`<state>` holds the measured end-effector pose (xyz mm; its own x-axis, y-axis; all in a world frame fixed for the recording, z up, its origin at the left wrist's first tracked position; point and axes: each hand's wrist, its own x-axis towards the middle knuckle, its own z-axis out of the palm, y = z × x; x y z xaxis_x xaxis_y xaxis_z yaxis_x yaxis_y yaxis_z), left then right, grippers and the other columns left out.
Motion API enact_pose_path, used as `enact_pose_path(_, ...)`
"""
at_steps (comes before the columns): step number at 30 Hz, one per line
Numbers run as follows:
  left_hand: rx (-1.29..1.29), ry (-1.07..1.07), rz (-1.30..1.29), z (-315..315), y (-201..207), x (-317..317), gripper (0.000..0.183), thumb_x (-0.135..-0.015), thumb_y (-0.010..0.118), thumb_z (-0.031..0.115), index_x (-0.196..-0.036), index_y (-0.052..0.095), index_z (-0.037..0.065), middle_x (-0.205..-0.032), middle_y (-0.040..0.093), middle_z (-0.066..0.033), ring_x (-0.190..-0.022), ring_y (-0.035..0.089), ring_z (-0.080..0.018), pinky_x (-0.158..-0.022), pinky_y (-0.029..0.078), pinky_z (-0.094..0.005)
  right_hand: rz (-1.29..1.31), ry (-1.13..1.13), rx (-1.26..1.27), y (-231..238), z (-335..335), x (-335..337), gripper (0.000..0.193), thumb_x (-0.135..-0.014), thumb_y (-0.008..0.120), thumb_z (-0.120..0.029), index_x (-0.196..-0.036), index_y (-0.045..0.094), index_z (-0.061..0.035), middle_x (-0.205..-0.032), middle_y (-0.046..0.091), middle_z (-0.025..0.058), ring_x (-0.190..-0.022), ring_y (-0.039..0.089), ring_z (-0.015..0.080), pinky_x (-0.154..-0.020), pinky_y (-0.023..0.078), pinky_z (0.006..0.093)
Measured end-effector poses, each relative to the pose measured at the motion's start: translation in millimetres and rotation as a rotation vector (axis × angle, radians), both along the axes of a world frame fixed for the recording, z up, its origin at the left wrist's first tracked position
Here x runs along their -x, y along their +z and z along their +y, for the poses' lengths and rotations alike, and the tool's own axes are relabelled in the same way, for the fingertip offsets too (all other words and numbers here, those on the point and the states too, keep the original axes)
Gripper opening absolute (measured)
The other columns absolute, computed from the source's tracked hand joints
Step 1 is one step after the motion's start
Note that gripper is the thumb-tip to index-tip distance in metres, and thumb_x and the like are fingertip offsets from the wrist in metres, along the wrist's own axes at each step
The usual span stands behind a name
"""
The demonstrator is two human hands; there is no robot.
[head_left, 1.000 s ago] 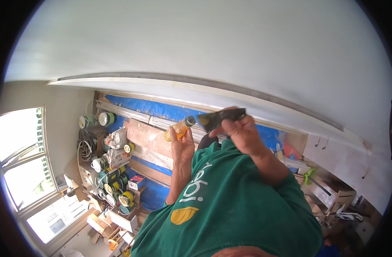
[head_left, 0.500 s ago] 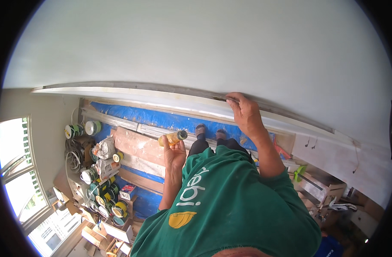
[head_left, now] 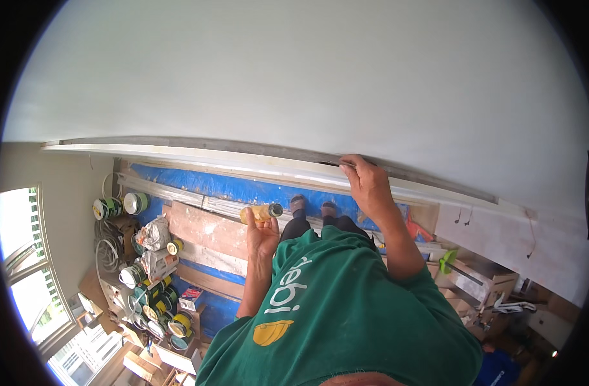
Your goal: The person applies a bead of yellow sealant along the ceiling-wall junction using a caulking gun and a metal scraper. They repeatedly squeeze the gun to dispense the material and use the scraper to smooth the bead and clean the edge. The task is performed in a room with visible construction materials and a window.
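Note:
My left hand (head_left: 262, 241) is closed round a small see-through bottle (head_left: 261, 213) with a yellowish body and a dark round end, held on its side in front of my green shirt. My right hand (head_left: 370, 183) reaches up to a long white ledge (head_left: 243, 159) that runs along the wall. Its fingers are bent together at the grey strip (head_left: 281, 153) behind the ledge's front edge. Something thin and dark shows at the fingertips, too small to name. A dark gap in the strip lies just left of them.
Far below, blue sheeting (head_left: 211, 183), long white strips and stained boards (head_left: 204, 228) cover the floor. Several paint buckets (head_left: 137, 203), coiled hose (head_left: 106, 252) and boxes stand at the left near a window (head_left: 24, 238). A bench (head_left: 481, 283) with a green clamp (head_left: 447, 260) is at the right.
The view has tilted a little, so the ledge sits lower in the picture. My left hand still holds the bottle. The right hand stays at nearly the same spot on the ledge.

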<state>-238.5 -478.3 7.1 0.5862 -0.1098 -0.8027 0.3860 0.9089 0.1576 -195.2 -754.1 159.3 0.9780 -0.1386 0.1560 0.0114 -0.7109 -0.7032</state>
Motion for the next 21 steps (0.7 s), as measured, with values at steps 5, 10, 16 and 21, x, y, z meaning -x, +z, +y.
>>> enact_pose_path(5,-0.03,-0.045,0.028,3.0,-2.1,1.6,0.06,-0.08,0.073,0.046,-0.116,0.05,0.004,-0.11,0.059,-0.0048,-0.098,0.061,-0.0153,-0.076,0.055,-0.0249,0.02,-0.003,0.044,-3.0,7.0,-3.6,0.014,-0.089,0.06,-0.01,-0.099,0.062,-0.0015,-0.078,0.064,0.0186,-0.071,0.063,0.0352,-0.064,0.049,0.0393)
enact_pose_path(10,-0.015,-0.02,0.056,0.4,-5.5,3.2,0.062,-0.079,0.073,0.047,-0.117,0.049,0.004,-0.111,0.058,-0.0048,-0.097,0.06,-0.0151,-0.078,0.055,-0.0252,0.088,-0.01,-0.061,4.6,12.0,-6.0,0.014,-0.09,0.059,-0.009,-0.101,0.061,-0.0019,-0.08,0.064,0.0185,-0.07,0.062,0.0345,-0.066,0.049,0.0381)
enact_pose_path(16,-0.014,-0.03,0.049,0.0,-6.1,3.4,0.062,-0.078,0.074,0.047,-0.116,0.05,0.004,-0.109,0.059,-0.0044,-0.097,0.06,-0.0153,-0.077,0.055,-0.0249,-0.138,-0.102,-0.147,11.6,15.7,0.0,0.014,-0.09,0.059,-0.009,-0.102,0.061,-0.0016,-0.084,0.065,0.0168,-0.072,0.063,0.0309,-0.067,0.05,0.034)
enact_pose_path(21,0.027,-0.002,0.064,3.2,-9.2,3.9,0.061,-0.078,0.074,0.047,-0.115,0.05,0.005,-0.108,0.059,-0.0043,-0.095,0.061,-0.0155,-0.075,0.056,-0.0249,-0.035,0.022,0.001,4.4,12.4,-6.8,0.014,-0.09,0.059,-0.009,-0.102,0.061,-0.0017,-0.082,0.065,0.0167,-0.073,0.063,0.0316,-0.068,0.05,0.0358)
